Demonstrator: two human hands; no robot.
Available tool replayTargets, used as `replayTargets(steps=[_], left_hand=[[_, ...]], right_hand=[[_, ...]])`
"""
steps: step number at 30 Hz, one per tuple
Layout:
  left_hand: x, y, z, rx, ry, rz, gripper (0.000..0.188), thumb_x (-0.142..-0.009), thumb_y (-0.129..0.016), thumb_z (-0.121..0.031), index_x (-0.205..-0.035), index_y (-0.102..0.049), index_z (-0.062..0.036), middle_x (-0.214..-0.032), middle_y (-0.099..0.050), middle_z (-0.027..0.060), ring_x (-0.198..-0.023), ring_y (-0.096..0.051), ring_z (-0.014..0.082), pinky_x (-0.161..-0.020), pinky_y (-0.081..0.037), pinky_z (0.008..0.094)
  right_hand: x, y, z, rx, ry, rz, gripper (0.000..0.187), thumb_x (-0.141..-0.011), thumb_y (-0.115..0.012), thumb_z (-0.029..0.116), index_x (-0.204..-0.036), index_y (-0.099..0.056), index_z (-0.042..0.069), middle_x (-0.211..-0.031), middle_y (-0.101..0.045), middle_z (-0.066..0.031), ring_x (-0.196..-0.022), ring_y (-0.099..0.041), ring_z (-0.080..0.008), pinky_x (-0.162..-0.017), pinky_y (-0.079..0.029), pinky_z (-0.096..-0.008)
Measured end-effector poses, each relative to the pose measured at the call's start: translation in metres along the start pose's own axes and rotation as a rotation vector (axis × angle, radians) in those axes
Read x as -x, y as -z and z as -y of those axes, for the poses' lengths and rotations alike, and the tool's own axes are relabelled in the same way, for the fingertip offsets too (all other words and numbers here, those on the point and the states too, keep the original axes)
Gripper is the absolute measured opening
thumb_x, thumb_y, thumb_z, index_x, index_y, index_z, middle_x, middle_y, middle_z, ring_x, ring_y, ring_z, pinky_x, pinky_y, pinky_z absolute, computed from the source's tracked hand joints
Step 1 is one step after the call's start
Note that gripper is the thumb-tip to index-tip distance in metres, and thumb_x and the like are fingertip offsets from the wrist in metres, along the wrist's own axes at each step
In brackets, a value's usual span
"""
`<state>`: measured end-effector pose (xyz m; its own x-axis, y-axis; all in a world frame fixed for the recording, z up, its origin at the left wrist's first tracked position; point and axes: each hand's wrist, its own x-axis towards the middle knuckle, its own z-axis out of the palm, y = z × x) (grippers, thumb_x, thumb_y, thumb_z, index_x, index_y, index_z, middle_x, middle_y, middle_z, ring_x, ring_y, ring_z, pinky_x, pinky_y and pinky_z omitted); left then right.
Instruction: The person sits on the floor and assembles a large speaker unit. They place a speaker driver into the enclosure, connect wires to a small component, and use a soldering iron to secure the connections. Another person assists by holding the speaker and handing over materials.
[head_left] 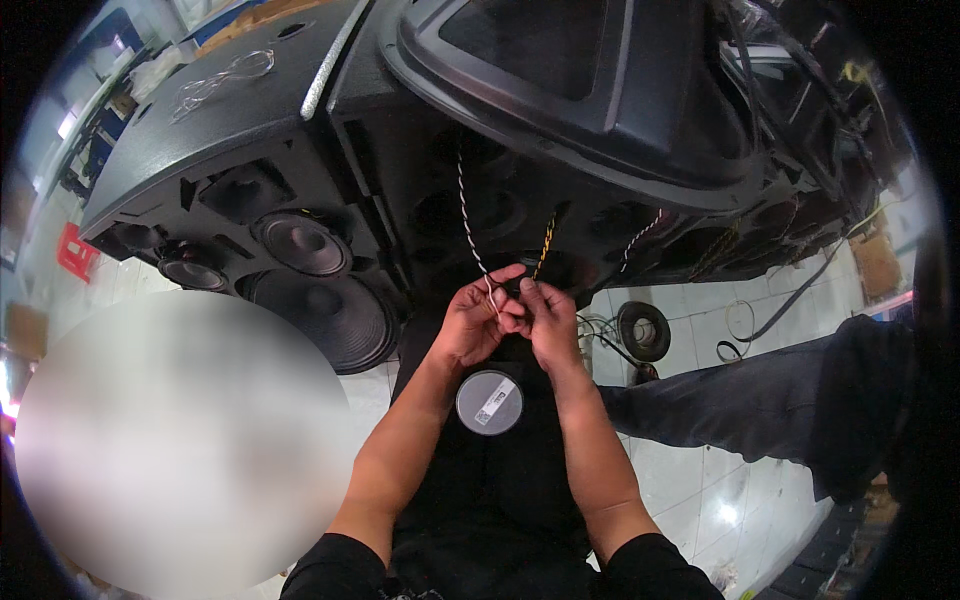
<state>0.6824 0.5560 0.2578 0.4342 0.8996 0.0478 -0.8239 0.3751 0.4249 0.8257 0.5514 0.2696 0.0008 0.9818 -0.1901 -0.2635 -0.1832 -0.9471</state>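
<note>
My left hand (474,322) is closed around the lower end of a black-and-white twisted wire (467,215), which hangs out of a dark speaker cabinet (395,130). Beside it, my right hand (548,318) pinches the end of a yellow-and-black twisted wire (547,246) coming from the same cabinet. The fingertips of both hands meet, and the wire ends between them are too small to make out. On my lap, just below my wrists, rests a round grey speaker driver (489,403) with a white label on its back.
To the left stands another cabinet with mounted cones, the largest a black woofer (325,310). A red-and-white twisted wire (641,240) hangs farther right. A loose ring-shaped speaker (643,331) lies on the tiled floor (690,480). Another person's dark-clad leg (740,405) reaches in from the right.
</note>
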Motion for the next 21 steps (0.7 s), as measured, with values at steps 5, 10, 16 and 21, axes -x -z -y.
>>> replayTargets(steps=[5,10,16,21], left_hand=[[0.000,0.000,0.007,-0.097,-0.054,-0.126,0.031,-0.098,-0.058,-0.010,-0.126,-0.057,0.0026,-0.091,-0.071,0.0111,-0.067,-0.068,0.0160,-0.070,-0.057,0.0310],[-0.005,0.002,0.019,-0.394,-0.166,-0.292,0.016,-0.092,-0.068,-0.010,-0.102,-0.070,0.0023,-0.085,-0.069,0.0066,-0.069,-0.062,0.0120,-0.067,-0.052,0.0263],[-0.001,0.011,0.015,-0.504,-0.210,-0.367,0.012,-0.093,-0.068,-0.010,-0.092,-0.071,0.0011,-0.083,-0.069,0.0063,-0.073,-0.064,0.0133,-0.067,-0.051,0.0278],[-0.005,0.005,0.012,-0.473,-0.228,-0.442,0.009,-0.091,-0.067,-0.007,-0.090,-0.070,0.0012,-0.085,-0.069,0.0072,-0.077,-0.064,0.0149,-0.070,-0.051,0.0287]], right_hand=[[0.004,0.001,0.008,-0.022,-0.044,0.049,0.023,-0.100,-0.058,0.026,-0.094,-0.066,0.006,-0.072,-0.058,0.0028,-0.056,-0.051,-0.0033,-0.045,-0.032,-0.0195],[0.002,0.007,0.000,0.024,0.013,0.065,0.024,-0.101,-0.057,0.025,-0.090,-0.066,0.004,-0.067,-0.050,0.0043,-0.052,-0.042,-0.0039,-0.045,-0.033,-0.0193],[0.002,0.000,-0.008,0.173,0.130,0.013,0.029,-0.100,-0.058,0.025,-0.079,-0.058,0.005,-0.063,-0.052,0.0039,-0.053,-0.046,-0.0053,-0.048,-0.036,-0.0227],[0.004,-0.007,-0.002,0.542,0.432,-0.058,0.019,-0.098,-0.060,0.019,-0.090,-0.060,0.001,-0.073,-0.061,-0.0058,-0.065,-0.058,-0.0156,-0.060,-0.047,-0.0317]])
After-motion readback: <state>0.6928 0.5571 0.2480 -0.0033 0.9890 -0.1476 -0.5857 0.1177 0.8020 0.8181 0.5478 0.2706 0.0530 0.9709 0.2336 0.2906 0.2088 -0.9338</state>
